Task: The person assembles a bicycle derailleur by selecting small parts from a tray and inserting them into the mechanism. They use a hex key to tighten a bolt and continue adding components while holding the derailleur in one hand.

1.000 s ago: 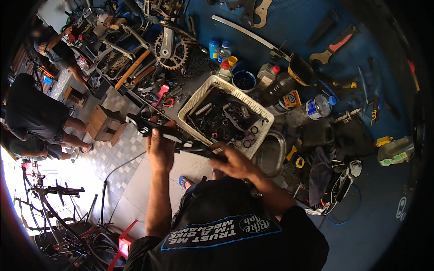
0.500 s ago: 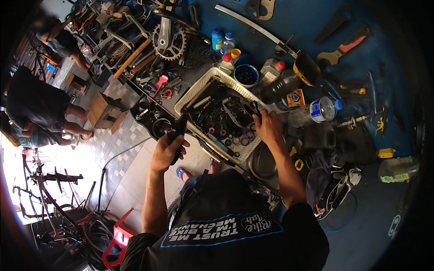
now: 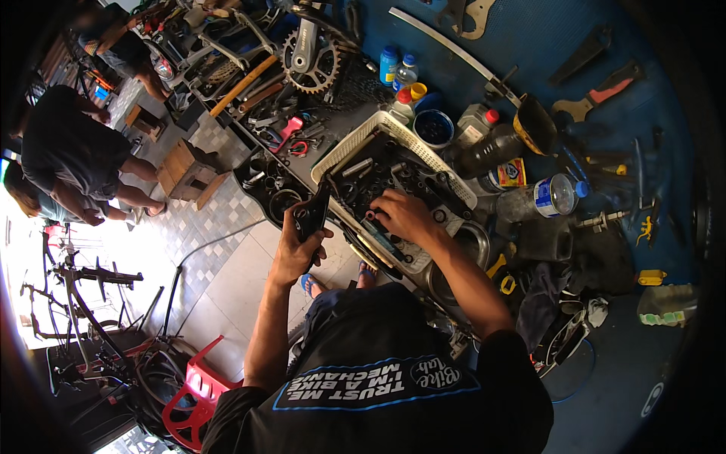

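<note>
In the middle of the frame, the left hand [image 3: 296,246] has its fingers wrapped around a long, tapered black part [image 3: 311,217], smooth and faintly glossy; the part crosses the palm, its narrow end rising above the fingers and its lower end showing beneath them. Right of it, a cream basket [image 3: 431,153] of perforated plastic holds dark metal pieces and small round rings. The right hand [image 3: 402,215] reaches over these, fingers bent and bunched downward. A small reddish ring [image 3: 370,216] lies right at its fingertips; whether they pinch it, I cannot tell. A toothed metal chainring [image 3: 324,69] sits at upper centre.
</note>
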Demonstrator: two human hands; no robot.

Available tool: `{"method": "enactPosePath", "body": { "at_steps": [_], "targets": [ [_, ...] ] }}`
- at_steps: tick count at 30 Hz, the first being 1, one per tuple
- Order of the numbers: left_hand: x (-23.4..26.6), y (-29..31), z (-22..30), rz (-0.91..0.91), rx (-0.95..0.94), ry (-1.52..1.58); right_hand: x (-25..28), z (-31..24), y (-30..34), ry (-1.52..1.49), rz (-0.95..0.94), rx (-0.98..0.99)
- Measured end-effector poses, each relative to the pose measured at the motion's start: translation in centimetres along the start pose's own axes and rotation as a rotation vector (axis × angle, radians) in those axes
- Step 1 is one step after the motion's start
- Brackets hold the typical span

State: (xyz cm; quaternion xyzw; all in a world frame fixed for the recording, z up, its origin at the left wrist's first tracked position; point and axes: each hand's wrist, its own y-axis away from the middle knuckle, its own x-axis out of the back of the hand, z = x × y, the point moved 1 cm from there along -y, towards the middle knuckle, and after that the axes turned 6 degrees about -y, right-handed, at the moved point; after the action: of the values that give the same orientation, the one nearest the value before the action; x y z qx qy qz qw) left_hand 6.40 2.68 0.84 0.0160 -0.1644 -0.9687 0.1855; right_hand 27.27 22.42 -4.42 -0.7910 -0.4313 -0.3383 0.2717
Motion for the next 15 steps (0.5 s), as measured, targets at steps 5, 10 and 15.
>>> {"method": "enactPosePath", "body": {
  "at_steps": [5,10,15],
  "targets": [
    [1.6,1.1,-0.3,0.031,0.006,0.039,-2.9,1.1,-1.5,0.18,-0.16,-0.014],
    [3.8,2.5,-1.2,0.078,0.018,0.094,-1.4,-1.0,-1.2,0.033,0.068,0.097],
    [5.3,3.4,-1.2,0.059,0.002,0.115,2.1,-7.4,1.0,0.127,0.442,0.444]
  ]
}}
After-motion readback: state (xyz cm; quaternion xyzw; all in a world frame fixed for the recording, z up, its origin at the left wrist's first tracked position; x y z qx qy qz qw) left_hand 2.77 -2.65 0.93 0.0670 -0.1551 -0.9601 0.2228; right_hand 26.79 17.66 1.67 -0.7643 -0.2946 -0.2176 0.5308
